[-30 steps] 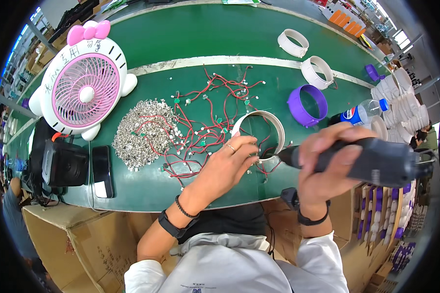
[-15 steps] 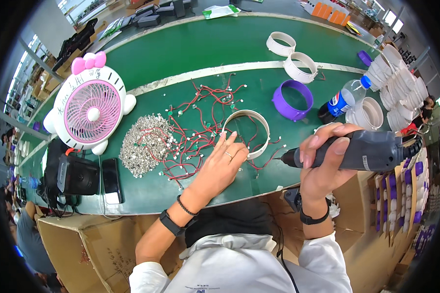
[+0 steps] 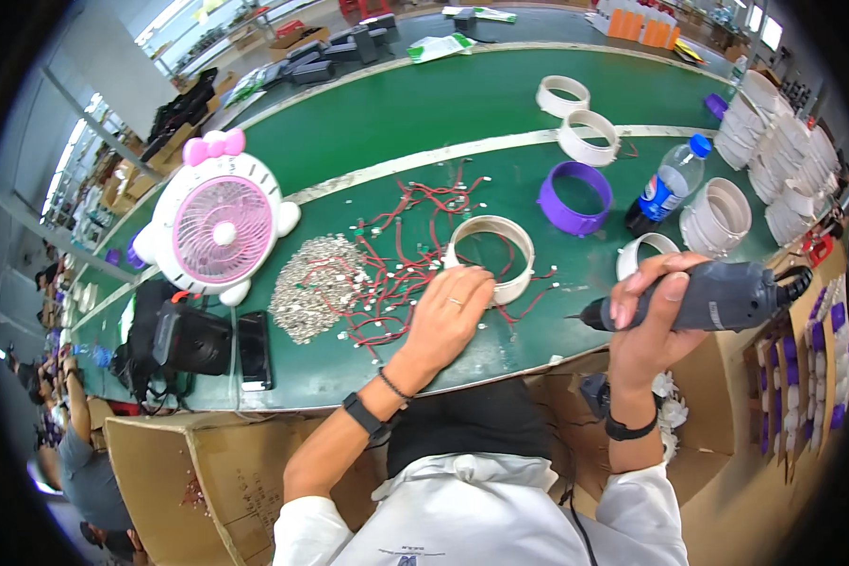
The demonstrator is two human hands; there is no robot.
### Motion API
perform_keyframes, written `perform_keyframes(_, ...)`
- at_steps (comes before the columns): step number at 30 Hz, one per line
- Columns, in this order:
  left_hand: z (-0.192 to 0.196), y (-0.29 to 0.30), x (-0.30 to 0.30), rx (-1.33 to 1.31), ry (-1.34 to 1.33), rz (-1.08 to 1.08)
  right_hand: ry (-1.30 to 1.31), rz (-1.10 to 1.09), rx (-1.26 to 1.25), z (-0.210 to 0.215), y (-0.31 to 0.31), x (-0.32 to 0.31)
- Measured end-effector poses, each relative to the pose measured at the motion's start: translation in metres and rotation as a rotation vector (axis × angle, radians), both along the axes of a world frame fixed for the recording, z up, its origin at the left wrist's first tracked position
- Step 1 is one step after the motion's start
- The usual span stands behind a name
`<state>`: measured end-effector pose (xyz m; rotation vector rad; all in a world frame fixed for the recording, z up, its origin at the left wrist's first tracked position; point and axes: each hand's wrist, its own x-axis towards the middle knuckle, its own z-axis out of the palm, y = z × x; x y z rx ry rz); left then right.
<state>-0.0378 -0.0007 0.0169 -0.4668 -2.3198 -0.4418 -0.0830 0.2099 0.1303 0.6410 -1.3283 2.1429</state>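
Note:
In my right hand [image 3: 656, 330] is a dark grey electric screwdriver [image 3: 726, 297], its fingers wrapped round the body. The thin bit points left over the bench. My left hand [image 3: 451, 316] is closed at the near left rim of a white plastic ring [image 3: 526, 250], which rests on the green bench; its fingertips are partly hidden by the rim. Red wire leads [image 3: 396, 325] with small connectors lie tangled left of the ring, and some show through it. Beside them is a heap of small silvery parts [image 3: 316, 292]. Just above the screwdriver stands another white ring [image 3: 630, 259].
A purple ring [image 3: 545, 203], a cola bottle [image 3: 668, 189] and stacked white rings [image 3: 717, 219] stand to the right. Two more white rings [image 3: 590, 156] are farther back. On the left are a pink-and-white fan [image 3: 224, 233], a black speaker [image 3: 193, 335] and a phone [image 3: 255, 351]. Cardboard boxes [image 3: 165, 472] sit below.
The view has shifted, so the bench things appear farther right. My left fingers have drawn together at the ring's near rim. My right hand still holds the screwdriver.

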Motion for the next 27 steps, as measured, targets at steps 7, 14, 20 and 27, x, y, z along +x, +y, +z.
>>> perform_keyframes(7,0.007,0.0,-0.011,-0.003,-0.046,0.032,-0.005,0.016,-0.014,-0.004,0.005,0.002)
perform_keyframes(14,0.01,0.0,-0.006,0.023,-0.21,0.001,-0.009,0.023,-0.021,-0.006,0.007,0.003)
perform_keyframes(20,0.019,-0.002,-0.005,-0.049,-0.277,-0.185,-0.023,-0.003,-0.029,-0.009,0.019,0.005)
perform_keyframes(27,-0.003,-0.012,-0.007,-0.131,-0.299,-0.195,-0.037,-0.03,-0.033,-0.014,0.02,0.004)
